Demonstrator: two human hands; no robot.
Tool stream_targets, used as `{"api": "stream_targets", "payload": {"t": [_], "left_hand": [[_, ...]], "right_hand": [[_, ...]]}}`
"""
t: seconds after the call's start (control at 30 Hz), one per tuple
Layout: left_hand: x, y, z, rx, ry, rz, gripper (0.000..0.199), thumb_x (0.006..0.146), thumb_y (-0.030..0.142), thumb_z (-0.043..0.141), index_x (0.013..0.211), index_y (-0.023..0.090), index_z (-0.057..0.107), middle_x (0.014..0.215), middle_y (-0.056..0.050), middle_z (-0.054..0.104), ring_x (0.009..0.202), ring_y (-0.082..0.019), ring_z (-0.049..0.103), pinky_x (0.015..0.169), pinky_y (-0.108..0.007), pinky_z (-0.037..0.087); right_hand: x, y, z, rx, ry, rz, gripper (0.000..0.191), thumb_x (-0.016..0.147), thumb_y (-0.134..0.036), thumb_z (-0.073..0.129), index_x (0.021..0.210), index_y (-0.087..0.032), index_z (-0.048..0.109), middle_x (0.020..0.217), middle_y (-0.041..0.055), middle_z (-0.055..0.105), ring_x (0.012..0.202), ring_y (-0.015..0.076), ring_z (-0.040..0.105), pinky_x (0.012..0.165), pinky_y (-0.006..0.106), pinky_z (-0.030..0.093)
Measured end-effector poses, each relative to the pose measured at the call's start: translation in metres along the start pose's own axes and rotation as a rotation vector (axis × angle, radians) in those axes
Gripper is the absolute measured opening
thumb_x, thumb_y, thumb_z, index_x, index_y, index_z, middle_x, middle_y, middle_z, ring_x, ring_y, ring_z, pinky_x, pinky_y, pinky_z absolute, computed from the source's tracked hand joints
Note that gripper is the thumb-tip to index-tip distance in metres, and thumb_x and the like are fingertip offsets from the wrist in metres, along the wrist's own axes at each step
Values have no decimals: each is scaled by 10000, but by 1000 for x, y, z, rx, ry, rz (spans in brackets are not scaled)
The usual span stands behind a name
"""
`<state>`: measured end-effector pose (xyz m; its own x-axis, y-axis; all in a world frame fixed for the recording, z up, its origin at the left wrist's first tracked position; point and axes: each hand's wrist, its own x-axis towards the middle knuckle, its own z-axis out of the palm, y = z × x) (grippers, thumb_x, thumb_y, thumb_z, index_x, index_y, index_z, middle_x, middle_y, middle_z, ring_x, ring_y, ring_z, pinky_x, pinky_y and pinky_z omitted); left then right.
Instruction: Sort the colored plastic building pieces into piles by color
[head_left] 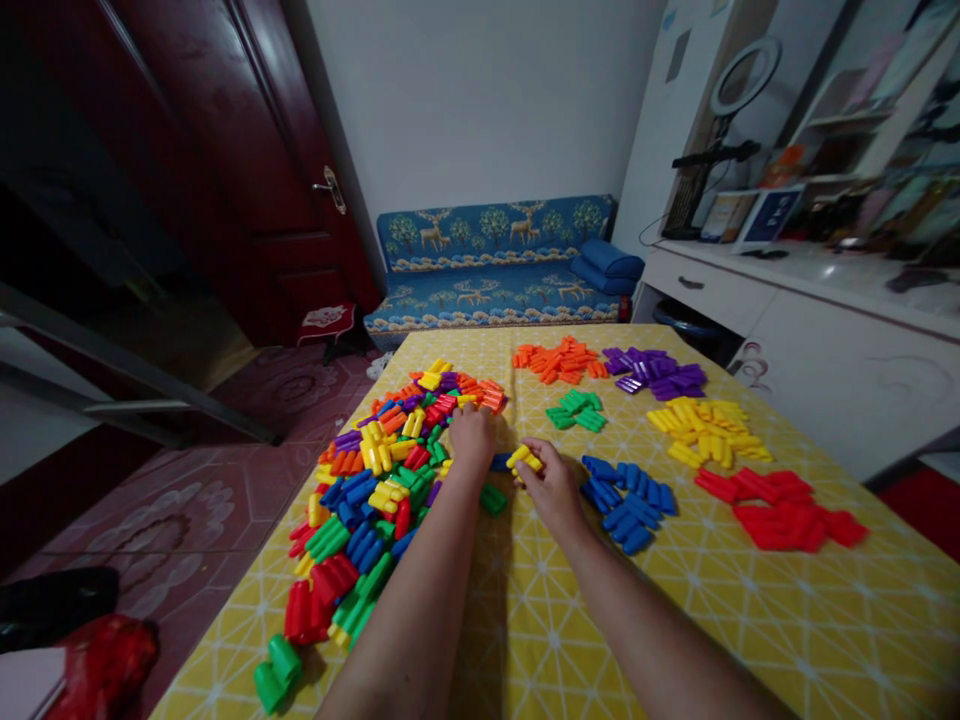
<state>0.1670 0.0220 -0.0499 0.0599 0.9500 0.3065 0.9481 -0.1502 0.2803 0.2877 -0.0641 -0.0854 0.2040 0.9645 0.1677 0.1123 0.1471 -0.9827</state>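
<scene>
My right hand is out over the middle of the table, its forearm coming in from 5 o'clock and aiming at about 11, with 12 straight ahead of me. The thumb and fingers are closed in a narrow pinch on a yellow piece, at the hand's 10 o'clock. My left forearm rises from 7 o'clock towards 12, and the left hand is set back-up at the 3 o'clock edge of the mixed pile, fingers bent down. They are hidden from me there, so I cannot tell whether they grip anything.

The yellow piece is made of short tubes side by side. Their long axis seems to run roughly from 8 to 2 o'clock, slanting across my fingertips; it is too small to tell one end from the other. Just at its 9 o'clock is a blue piece, between my two hands, and at its 7 o'clock a green piece lies on the tablecloth.

From my right hand, the orange pile is at 12 o'clock, the small green pile nearer, between 12 and 1, the purple pile between 1 and 2, and the yellow pile between 2 and 3. The blue pile is near at 3, with the red pile farther out that way.
</scene>
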Motion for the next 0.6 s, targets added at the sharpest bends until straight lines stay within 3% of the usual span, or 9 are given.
{"api": "stream_targets", "payload": {"t": [0.13,0.27,0.4,0.5,0.6], "left_hand": [[0,-6,-1,-20,22,-10,372,844,88,474,1107,209,709,1079,-110,677,1055,-248,576,885,-315,456],[-16,-6,-14,-101,76,-1,329,898,127,439,1053,224,712,1051,-74,689,1043,-221,584,912,-303,446],[-29,-3,-19,-96,24,59,378,868,146,508,1203,234,660,1237,-91,631,1101,-240,567,954,-334,437],[-23,-4,-11,-58,-41,60,437,843,132,527,1254,233,636,1240,-120,630,1101,-272,569,927,-366,449],[-9,-7,-5,-100,-42,59,330,846,126,517,1092,207,722,1103,-141,681,1065,-293,581,869,-364,461]], "right_hand": [[1,4,1,36,22,1,421,786,-388,612,1154,-188,563,1094,103,663,831,203,675,578,283,579],[3,5,1,49,65,-6,451,782,-389,609,1171,-169,555,1104,118,657,746,179,667,563,281,559],[4,5,2,75,86,-9,457,780,-388,595,1174,-162,545,1088,118,650,671,152,645,508,255,517],[4,5,1,80,84,-4,452,779,-386,597,1171,-167,548,1068,106,654,628,136,632,482,240,499],[4,7,1,94,93,4,462,775,-386,611,1179,-169,552,1070,101,657,628,137,634,465,233,492]]}}
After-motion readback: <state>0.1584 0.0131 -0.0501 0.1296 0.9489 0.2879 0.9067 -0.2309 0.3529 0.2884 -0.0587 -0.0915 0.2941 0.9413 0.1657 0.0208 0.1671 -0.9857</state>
